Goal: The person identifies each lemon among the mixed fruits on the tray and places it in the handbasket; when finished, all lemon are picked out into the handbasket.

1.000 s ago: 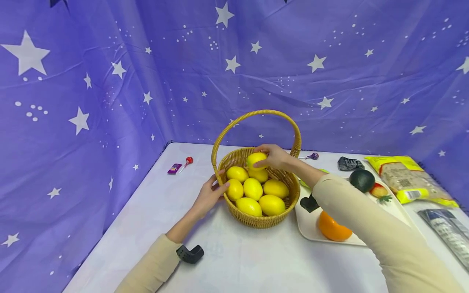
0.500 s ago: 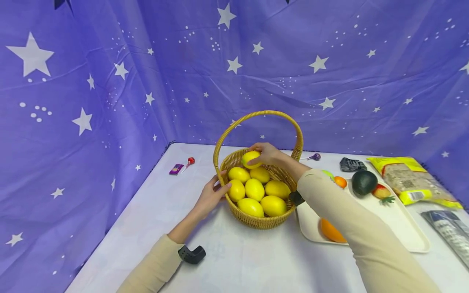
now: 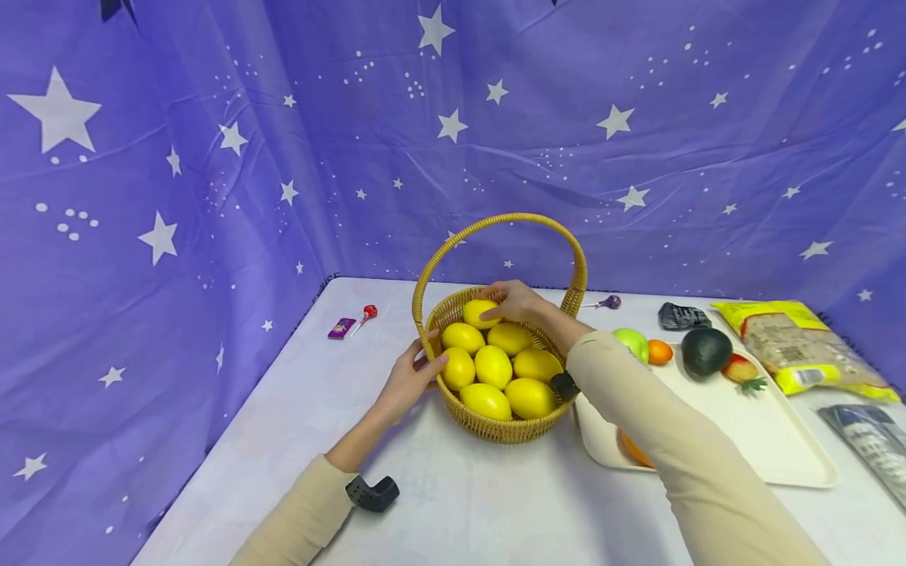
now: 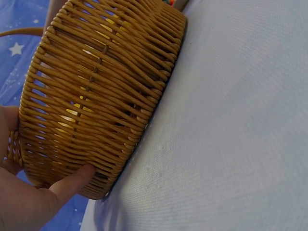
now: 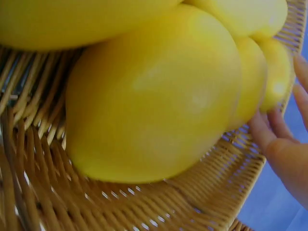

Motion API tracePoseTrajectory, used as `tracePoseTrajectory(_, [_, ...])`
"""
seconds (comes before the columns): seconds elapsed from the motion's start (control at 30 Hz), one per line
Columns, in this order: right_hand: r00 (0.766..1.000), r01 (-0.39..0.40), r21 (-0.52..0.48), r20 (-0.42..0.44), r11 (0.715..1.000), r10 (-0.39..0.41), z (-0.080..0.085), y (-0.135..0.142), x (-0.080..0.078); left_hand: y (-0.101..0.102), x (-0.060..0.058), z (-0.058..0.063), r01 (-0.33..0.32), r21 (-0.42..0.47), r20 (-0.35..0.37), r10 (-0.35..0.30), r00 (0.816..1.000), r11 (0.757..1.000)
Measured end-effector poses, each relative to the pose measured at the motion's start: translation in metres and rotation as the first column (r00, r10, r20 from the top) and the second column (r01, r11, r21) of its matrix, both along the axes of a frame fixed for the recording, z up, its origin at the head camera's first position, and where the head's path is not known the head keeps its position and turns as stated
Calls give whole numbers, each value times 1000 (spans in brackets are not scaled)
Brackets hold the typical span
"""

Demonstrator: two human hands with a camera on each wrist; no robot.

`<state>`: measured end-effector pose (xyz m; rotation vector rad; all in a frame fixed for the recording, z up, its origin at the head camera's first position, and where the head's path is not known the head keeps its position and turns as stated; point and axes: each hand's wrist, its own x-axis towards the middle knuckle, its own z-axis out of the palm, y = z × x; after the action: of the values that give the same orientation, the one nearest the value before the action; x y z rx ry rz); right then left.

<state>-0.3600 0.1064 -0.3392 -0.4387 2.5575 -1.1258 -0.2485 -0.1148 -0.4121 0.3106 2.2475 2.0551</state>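
A golden wicker basket with a tall arched handle stands on the white table, holding several yellow lemons. At its left side my left hand grips the wall by the handle's foot; in the left wrist view the thumb lies along the weave. My right hand reaches in from the right and holds a lemon at the back of the basket, low among the others. Close up in the right wrist view, one large lemon fills the middle, with the hand's fingers at the far lemon.
Right of the basket, a cream tray bears a green apple, a small orange fruit, an avocado and more fruit. Beyond are a yellow bag and black packet. Lollipops and a purple candy lie behind.
My right hand has moved left and down with the lemon, which now sits lower at the back of the basket. The left hand stays at the basket's side.
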Motion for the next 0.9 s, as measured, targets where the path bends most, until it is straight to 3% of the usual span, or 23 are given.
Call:
tracePoseTrajectory(0.17, [999, -25, -34, 42, 999, 26, 3, 6, -2, -1, -1, -2, -8, 0, -5, 8, 1000, 1000])
tracePoseTrajectory(0.43, [984, -95, 21, 151, 995, 91, 16, 18, 3, 2, -2, -1, 1, 7, -1, -1, 1000, 1000])
tracePoseTrajectory(0.53, [982, -167, 74, 103, 983, 159, 24, 26, 8, 3, -2, 0, 11, 12, 0, -11, 1000, 1000])
tracePoseTrajectory(0.6, [973, -231, 149, 26, 961, 230, 28, 32, 14, 4, -2, 1, 15, 13, 4, -15, 1000, 1000])
tracePoseTrajectory(0.73, [920, -328, 262, -130, 908, 370, 34, 45, 35, 3, -3, 2, 19, 7, 4, -19, 1000, 1000])
tracePoseTrajectory(0.9, [816, -373, 334, -326, 866, 477, 34, 68, 68, -3, -5, 2, 7, -26, -1, -7, 1000, 1000])
